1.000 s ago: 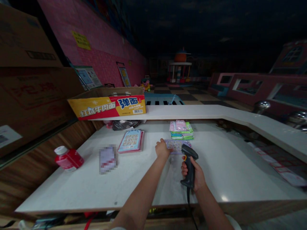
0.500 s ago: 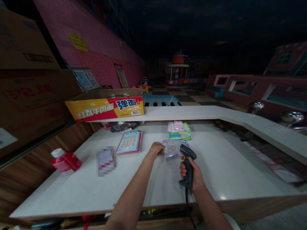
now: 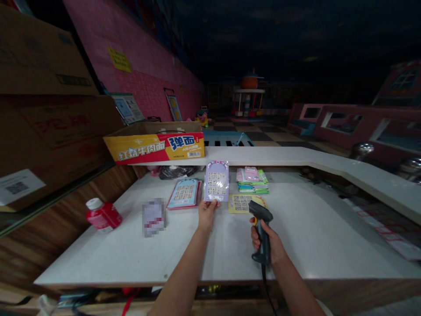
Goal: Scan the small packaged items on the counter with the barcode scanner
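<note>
My left hand (image 3: 207, 214) pinches the lower edge of a purple sticker sheet (image 3: 216, 182) in a shiny clear sleeve, raised upright with its grid of small pictures facing me. My right hand (image 3: 268, 239) is wrapped round the handle of a black barcode scanner (image 3: 262, 232), its head pointing up and left and its cord trailing down. Behind the scanner a yellow sheet (image 3: 239, 204) with a similar grid lies on the counter, partly covered by it. To the left of the purple sheet lies a stack of sheets with a blue one (image 3: 184, 193) on top.
Pink and green packets (image 3: 252, 181) are piled at the back of the white counter (image 3: 131, 259). A red bottle (image 3: 103, 216) stands left, near a blurred-out item (image 3: 154, 217). A noodle carton (image 3: 158, 145) sits on the raised ledge (image 3: 263, 154); cardboard boxes (image 3: 55, 131) rise at far left.
My left hand has lifted the purple sheet off the counter, moving it left and tilting it upright. The yellow sheet beneath has come into view. My right hand still holds the scanner.
</note>
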`<state>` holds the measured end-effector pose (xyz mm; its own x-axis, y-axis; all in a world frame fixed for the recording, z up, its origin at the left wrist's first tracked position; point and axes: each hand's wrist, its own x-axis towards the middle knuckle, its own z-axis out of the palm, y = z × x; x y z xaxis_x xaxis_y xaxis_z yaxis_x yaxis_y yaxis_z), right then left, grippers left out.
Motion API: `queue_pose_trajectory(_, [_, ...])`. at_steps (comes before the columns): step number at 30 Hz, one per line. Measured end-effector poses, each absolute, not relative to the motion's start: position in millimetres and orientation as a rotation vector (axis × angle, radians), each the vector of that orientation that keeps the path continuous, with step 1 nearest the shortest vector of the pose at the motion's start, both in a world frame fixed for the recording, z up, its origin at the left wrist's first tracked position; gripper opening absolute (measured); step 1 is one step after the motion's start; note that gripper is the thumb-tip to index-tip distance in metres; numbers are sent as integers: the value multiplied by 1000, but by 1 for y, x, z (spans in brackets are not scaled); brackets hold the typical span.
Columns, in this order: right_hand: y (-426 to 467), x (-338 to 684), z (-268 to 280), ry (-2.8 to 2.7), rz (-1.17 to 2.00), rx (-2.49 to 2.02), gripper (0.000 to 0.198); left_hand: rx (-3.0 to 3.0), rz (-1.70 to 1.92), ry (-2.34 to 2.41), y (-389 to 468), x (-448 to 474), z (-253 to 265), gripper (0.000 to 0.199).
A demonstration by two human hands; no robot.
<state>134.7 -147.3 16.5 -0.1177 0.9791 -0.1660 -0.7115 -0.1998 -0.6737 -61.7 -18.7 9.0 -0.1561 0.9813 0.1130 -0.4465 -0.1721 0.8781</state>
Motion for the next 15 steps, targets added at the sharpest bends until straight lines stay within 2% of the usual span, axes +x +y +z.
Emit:
queue_pose_trajectory(9, [-152,112,38,-702,1446,-1051,49,949,1723,965,-16,-62,-4,46])
queue_pose_trajectory(15, [-158,87,53,-864,1355,-1159,44,935,1736,974,-13,-61,-8,47])
